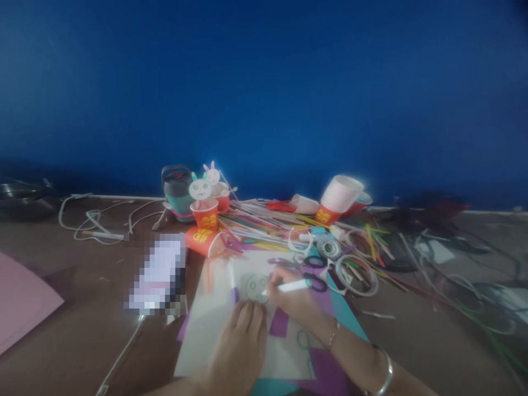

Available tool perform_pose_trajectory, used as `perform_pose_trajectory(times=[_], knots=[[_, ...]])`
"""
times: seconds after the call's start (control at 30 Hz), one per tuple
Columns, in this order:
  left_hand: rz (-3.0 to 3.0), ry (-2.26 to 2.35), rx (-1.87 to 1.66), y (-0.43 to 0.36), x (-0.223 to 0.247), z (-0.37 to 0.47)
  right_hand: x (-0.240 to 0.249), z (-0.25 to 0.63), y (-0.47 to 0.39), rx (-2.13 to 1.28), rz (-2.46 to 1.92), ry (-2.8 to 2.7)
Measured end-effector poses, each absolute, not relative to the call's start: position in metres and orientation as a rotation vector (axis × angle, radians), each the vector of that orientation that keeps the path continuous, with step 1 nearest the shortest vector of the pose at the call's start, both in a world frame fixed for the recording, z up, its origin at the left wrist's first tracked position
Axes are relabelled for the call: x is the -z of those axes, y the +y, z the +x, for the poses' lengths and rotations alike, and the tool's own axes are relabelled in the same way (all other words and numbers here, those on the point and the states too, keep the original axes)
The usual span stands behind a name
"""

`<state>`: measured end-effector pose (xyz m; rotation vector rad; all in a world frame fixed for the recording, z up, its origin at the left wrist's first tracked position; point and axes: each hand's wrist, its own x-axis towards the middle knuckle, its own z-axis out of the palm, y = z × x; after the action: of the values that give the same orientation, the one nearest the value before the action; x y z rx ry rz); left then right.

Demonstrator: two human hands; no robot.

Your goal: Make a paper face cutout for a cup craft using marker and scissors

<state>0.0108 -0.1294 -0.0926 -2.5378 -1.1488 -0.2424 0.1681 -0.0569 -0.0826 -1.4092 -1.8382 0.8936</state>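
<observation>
A white marker [293,285] with a teal end is gripped in my right hand [284,289], its tip at a round face drawing [256,286] in green line. Flat on the white paper [206,341], just below the drawing, lies my left hand [245,335], fingers together and pointing forward; whether it pins anything small is unclear. A purple-and-white marker [234,283] rests left of the drawing. Dark-handled scissors [317,281] lie right of my right hand. Purple [279,323] and teal paper show around and through the white sheet.
Red paper cups [207,217] with rabbit faces [201,189] stand beside a teal kettle-like container [178,192]. Farther right are a cup stack [340,195], tape roll [329,247] and many coloured sticks. A blurred phone [157,272], cables and pink paper [25,302] lie left.
</observation>
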Motion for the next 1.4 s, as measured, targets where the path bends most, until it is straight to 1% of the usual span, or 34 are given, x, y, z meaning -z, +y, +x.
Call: perform_pose_trajectory(times=[0.3,0.7,0.8,0.97,1.17,1.4], knots=[[-2.535,-1.160,0.253,-0.129,0.097,0.010,0.083,0.168,-0.057,-0.874,-1.377,-1.854],[-2.517,-1.159,0.314,-0.129,0.096,0.012,0.085,0.168,-0.058,-0.938,-1.372,-1.816],[-2.516,-1.155,0.325,-0.128,0.096,0.012,0.081,0.168,-0.057,-1.000,-1.404,-1.676],[-2.508,-1.153,0.353,-0.128,0.095,0.012,0.067,0.172,-0.051,-1.239,-1.419,-1.264],[-2.526,-1.148,0.361,-0.128,0.096,0.009,0.054,0.177,-0.050,-1.274,-1.369,-1.220],[-2.616,-1.157,0.316,-0.127,0.091,0.008,0.065,0.179,-0.048,-1.341,-1.295,-1.172]])
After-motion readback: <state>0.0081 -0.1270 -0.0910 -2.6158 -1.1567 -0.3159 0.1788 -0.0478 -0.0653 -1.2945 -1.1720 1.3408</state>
